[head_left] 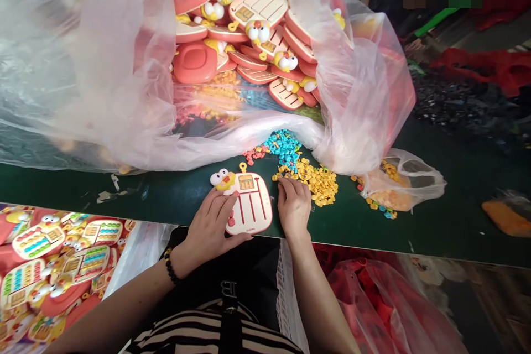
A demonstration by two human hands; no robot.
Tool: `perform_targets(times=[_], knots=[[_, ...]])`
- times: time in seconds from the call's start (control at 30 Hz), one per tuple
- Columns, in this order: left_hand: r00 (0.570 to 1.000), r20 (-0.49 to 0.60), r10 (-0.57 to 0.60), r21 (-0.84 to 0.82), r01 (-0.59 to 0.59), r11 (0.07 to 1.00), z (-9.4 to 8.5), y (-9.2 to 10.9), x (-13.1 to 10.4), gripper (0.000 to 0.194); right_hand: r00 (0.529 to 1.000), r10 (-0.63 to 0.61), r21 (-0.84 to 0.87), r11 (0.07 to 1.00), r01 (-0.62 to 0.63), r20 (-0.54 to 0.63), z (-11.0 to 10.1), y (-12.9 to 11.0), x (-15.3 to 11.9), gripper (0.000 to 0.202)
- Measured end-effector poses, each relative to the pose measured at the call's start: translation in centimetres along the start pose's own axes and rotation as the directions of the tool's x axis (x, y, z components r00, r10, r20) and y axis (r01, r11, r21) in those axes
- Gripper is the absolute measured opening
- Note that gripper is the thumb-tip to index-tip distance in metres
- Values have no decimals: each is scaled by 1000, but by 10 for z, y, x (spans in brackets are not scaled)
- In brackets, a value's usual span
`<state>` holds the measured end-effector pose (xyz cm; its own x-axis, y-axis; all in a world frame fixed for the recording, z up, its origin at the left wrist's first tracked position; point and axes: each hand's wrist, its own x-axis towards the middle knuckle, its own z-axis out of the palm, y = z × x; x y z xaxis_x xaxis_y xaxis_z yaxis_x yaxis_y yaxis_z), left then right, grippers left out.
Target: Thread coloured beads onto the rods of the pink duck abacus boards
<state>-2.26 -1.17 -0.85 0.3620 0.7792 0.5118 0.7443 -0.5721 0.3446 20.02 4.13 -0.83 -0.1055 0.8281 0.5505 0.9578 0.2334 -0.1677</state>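
Observation:
A cream-and-coral toy board [260, 207] with a duck-like head and long slots lies on the dark green table. My left hand [209, 221] grips its left side, fingers over the face and thumb along the lower edge. Small red pieces [231, 218] sit in the leftmost slot beside my index finger. To the right of the board, my right hand [294, 204] has its fingers drawn together at the near-left edge of a heap of small yellow pieces [321, 181]. Whatever its fingertips hold is hidden. Blue pieces [284, 145] and a few red pieces [254, 154] lie behind.
A large clear plastic bag [124, 110] full of similar toy boards [259, 5] spreads across the back of the table [166, 193]. A small bag of pieces [398, 182] lies at right. Boards with colourful rows [39, 238] fill the lower left; red material in plastic [381, 298] is lower right.

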Motion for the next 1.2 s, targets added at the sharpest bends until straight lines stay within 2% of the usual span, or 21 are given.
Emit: perform_targets(times=[0.17, 0.27, 0.4, 0.53, 0.63, 0.73, 0.87, 1.03, 1.2], knots=[[1000, -6, -9, 3, 9, 1000, 1, 0, -1, 72, 996, 23, 137, 991, -11, -82, -9, -16, 5, 19], [997, 77, 8, 46, -11, 999, 1, 2, 2, 76, 1000, -19, 248, 969, 24, -22, -9, -33, 9, 17], [984, 177, 9, 104, -28, 994, 3, 3, 9, 82, 999, -25, 279, 960, 15, 35, 2, -44, 18, 22], [989, 150, 0, 95, -15, 995, 6, 2, 11, 89, 997, -59, 257, 965, 47, 42, 12, -42, 27, 25], [992, 125, -7, 66, -2, 998, 5, -2, 8, 84, 986, -139, 266, 958, 110, 93, 11, -43, 27, 29], [992, 125, -4, 38, -1, 999, 2, -5, 5, 79, 966, -196, 280, 949, 143, 170, 5, -44, 21, 32], [991, 132, -18, 31, 14, 999, -1, -6, 5, 80, 956, -164, 259, 961, 98, 244, -6, -42, 5, 36], [994, 104, -22, 19, 20, 1000, 1, -4, 8, 84, 963, -131, 277, 959, 63, 235, -19, -54, -19, 41], [995, 96, 4, 9, -5, 1000, 2, -6, 7, 71, 945, -198, 371, 924, 91, 261, -25, -72, -22, 48]])
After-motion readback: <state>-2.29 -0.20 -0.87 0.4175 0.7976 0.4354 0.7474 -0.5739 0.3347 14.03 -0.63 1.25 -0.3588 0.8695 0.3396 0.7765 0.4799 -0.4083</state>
